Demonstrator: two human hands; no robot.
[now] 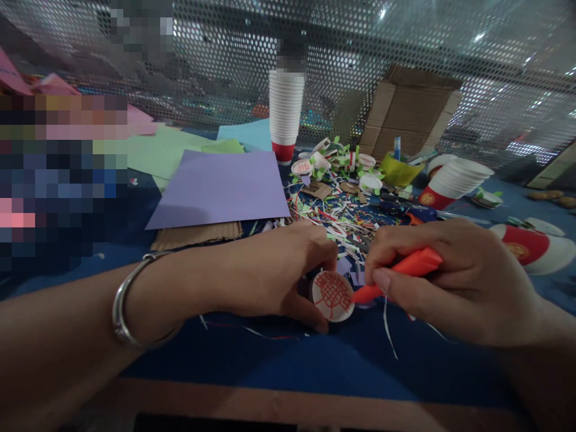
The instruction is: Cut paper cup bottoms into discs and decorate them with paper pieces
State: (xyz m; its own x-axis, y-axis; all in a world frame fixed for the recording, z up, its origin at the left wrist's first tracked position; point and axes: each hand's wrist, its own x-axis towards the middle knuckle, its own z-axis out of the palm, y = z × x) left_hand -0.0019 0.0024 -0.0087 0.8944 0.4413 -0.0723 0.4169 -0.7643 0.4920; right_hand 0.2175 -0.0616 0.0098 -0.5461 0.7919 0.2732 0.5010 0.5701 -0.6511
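Observation:
Between thumb and fingers, my left hand (301, 264) grips a small round paper cup base (332, 297), its white face turned toward me. Red lines form a grid pattern on that face. My right hand (454, 276) is closed around an orange-red marker (400, 273), whose tip touches or nearly touches the right edge of the disc. Paper scraps and thin strips (333, 222) lie just beyond both hands. Behind them sit several small white cup pieces (321, 159) with green paper bits attached.
A purple sheet (225, 186) rests on corrugated cardboard (198, 235) at left. Stacked paper cups (285, 114) stand at the back; more cups (459, 180) tilt at right. Scissors (411, 213) lie among scraps, near a yellow container (398, 171). A cardboard box (409, 114) leans against the perforated metal panel (225, 60).

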